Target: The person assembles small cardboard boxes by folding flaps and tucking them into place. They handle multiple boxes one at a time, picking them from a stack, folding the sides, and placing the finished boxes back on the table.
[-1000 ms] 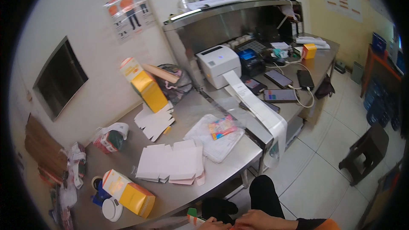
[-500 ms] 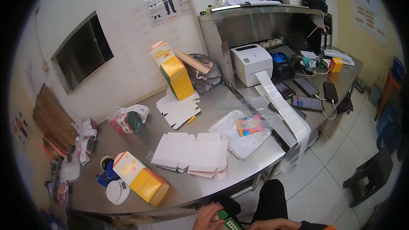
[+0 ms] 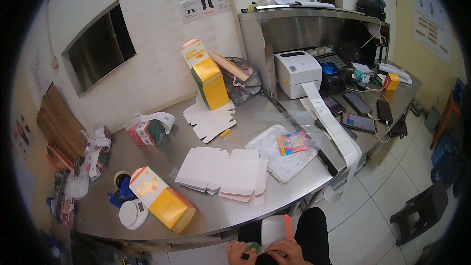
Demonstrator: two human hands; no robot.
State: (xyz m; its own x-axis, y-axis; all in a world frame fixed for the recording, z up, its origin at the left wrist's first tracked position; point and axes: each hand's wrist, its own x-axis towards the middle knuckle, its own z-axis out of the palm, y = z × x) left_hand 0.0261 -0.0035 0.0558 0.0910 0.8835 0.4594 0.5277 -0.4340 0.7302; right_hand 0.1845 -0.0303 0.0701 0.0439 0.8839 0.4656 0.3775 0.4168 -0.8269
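Low in the view, over my lap, I have a small carton piece [image 3: 273, 231] with a white face, an orange strip along one side and a green part near the left hand. My left hand [image 3: 239, 254] is closed on the green part. My right hand [image 3: 287, 251] has its fingers bent onto the white part's lower edge. Just beyond, on the metal table [image 3: 216, 218], lie flat white carton blanks [image 3: 221, 172]. A yellow and white box [image 3: 164, 201] lies on its side to the left.
Another yellow box [image 3: 208, 81] stands by the wall. A label printer [image 3: 298, 73] trails a paper strip over the right edge. A colourful packet [image 3: 293, 143], a white scale [image 3: 133, 214], wrapped red-green packages [image 3: 147, 131] and phones [image 3: 358, 121] lie about. A dark stool [image 3: 419, 213] stands on the floor.
The carton piece has turned in my hands, from its green patterned side to its white face with the orange strip. My right hand has moved left onto it. The view has shifted slightly.
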